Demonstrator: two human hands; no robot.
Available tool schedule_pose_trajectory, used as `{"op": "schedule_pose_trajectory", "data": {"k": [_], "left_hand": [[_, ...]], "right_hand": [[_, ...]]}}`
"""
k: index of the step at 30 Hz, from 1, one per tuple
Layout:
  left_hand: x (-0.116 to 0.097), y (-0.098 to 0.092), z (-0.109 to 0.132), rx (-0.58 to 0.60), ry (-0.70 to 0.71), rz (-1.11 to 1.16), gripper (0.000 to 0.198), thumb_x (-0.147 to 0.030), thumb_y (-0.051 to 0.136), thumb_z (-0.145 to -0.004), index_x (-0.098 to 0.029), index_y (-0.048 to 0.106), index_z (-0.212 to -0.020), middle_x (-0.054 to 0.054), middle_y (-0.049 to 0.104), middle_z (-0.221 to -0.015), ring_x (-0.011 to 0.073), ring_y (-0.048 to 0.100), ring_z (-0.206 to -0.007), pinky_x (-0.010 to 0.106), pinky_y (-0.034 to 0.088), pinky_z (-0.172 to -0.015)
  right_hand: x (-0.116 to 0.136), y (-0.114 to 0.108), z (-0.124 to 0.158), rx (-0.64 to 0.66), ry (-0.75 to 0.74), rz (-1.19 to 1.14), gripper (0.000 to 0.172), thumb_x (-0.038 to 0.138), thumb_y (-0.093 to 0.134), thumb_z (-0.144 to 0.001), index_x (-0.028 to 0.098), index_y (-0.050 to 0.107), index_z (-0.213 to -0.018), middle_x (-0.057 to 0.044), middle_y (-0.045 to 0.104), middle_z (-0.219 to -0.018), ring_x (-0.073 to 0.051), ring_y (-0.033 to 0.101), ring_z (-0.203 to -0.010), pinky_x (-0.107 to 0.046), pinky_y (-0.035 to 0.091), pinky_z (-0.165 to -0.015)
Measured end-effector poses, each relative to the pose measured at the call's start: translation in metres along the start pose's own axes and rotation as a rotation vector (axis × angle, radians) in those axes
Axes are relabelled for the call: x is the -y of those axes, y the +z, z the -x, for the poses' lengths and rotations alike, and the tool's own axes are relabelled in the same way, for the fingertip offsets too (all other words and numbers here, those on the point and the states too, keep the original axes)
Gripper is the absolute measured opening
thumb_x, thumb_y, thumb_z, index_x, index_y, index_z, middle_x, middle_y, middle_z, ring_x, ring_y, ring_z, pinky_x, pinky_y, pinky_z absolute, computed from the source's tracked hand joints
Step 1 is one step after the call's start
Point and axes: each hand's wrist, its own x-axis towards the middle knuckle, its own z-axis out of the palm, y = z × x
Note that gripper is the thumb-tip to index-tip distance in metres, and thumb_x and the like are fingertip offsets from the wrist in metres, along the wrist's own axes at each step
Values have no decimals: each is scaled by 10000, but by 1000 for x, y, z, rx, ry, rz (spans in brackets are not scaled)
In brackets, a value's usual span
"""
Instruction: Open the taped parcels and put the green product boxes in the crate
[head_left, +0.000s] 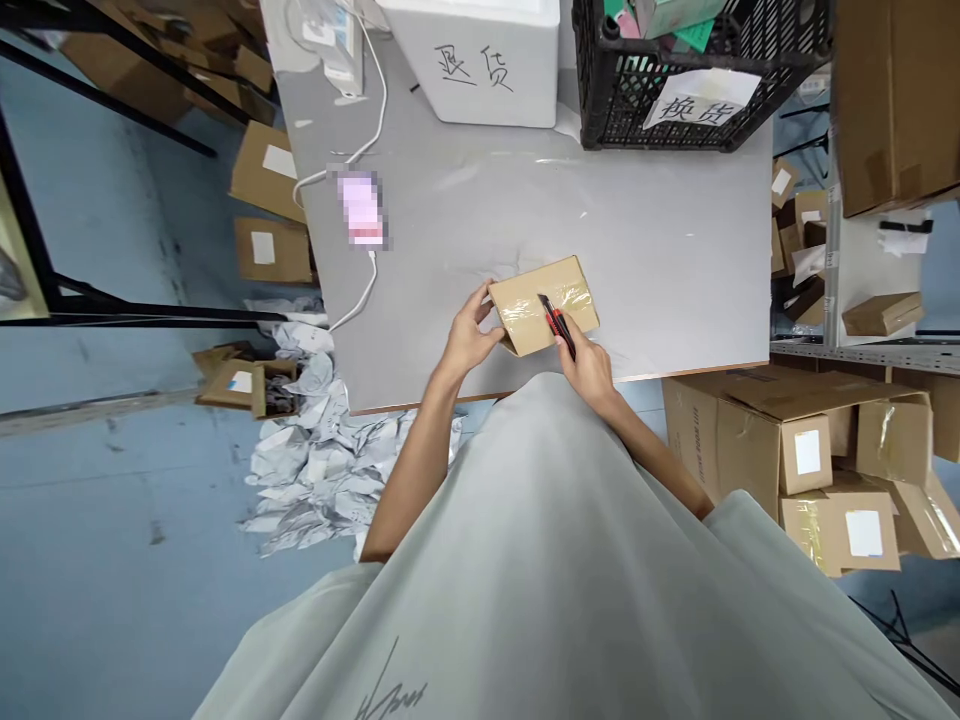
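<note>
A small brown cardboard box (pixel 529 325) with clear tape along its top is at the front middle of the grey table (pixel 675 260). My left hand (pixel 471 335) grips the box by its left end, thumb at the near side and fingers at the far corner. In my right hand (pixel 589 365) is a red and black utility knife (pixel 559 328), the fingers closed round its handle. The knife's tip lies over the taped middle of the box; whether it touches the tape I cannot tell.
A white foam bin (pixel 487 95) and a black plastic crate (pixel 600 100) stand along the table's back. A phone-like device (pixel 362 208) with white cables lies at the left. Crumpled paper (pixel 322 480) covers floor at the left; cardboard boxes (pixel 727 440) are stacked at the right.
</note>
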Motion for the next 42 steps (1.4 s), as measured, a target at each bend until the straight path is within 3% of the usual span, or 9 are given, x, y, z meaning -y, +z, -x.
{"op": "schedule_pose_trajectory", "data": {"k": [7, 18, 24, 28, 31, 35, 38, 42], "left_hand": [[-3, -7, -6, 42, -27, 8, 1004, -541, 933, -798, -223, 556, -1672, 178, 557, -1751, 410, 610, -1569, 591, 472, -1339], [-3, -8, -11, -20, -64, 37, 920, -567, 920, -781, -187, 656, -1577, 188, 639, -1667, 398, 695, -1461, 581, 568, -1260], [-5, -11, -11, -8, -67, 17, 877, -556, 897, -776, -151, 690, -1525, 195, 691, -1602, 394, 695, -1461, 599, 519, -1305], [-8, -18, -12, 28, -71, -35, 843, -517, 886, -790, -205, 679, -1546, 170, 664, -1644, 399, 680, -1481, 621, 530, -1289], [-20, -18, -14, -10, -7, -189, 851, -451, 857, -829, -245, 623, -1621, 152, 616, -1703, 389, 579, -1595, 624, 451, -1352], [-47, 13, -19, -31, 211, -442, 766, -369, 797, -891, -287, 621, -1633, 113, 569, -1752, 376, 415, -1714, 638, 296, -1434], [-67, 51, -21, 89, 330, -569, 594, -359, 709, -966, -310, 680, -1557, 86, 607, -1718, 395, 387, -1725, 721, 197, -1440], [-77, 87, -22, 203, 375, -642, 481, -388, 615, -1046, -290, 704, -1509, 94, 630, -1689, 397, 388, -1723, 728, 146, -1445]], "right_hand": [[7, -3, 1, -3, 25, 38, 618, 366, 332, -1216, 216, 370, -1814, -119, 778, -1519, -317, 820, -1155, -373, 634, -958], [14, -1, 5, -27, 78, 7, 604, 345, 377, -1210, 227, 403, -1802, -102, 799, -1485, -312, 830, -1138, -360, 627, -967], [11, 4, 4, -44, 62, 4, 604, 353, 389, -1209, 240, 408, -1802, -104, 759, -1554, -313, 828, -1166, -354, 633, -950], [7, 1, 7, -20, 36, -16, 608, 372, 412, -1209, 251, 410, -1804, -86, 847, -1381, -301, 845, -1104, -344, 636, -932], [0, -7, 12, -87, 50, -59, 598, 387, 411, -1204, 255, 449, -1786, -85, 854, -1359, -301, 847, -1120, -363, 645, -965], [-19, -21, 15, -236, 85, -134, 601, 418, 373, -1203, 271, 464, -1778, -93, 743, -1577, -306, 795, -1314, -408, 641, -1087], [-34, -29, 14, -282, 70, -185, 629, 424, 357, -1199, 243, 420, -1798, -107, 693, -1640, -295, 734, -1429, -420, 610, -1172], [-44, -35, 15, -249, 64, -160, 650, 365, 350, -1192, 201, 361, -1820, -139, 730, -1576, -294, 746, -1389, -415, 604, -1170]]}}
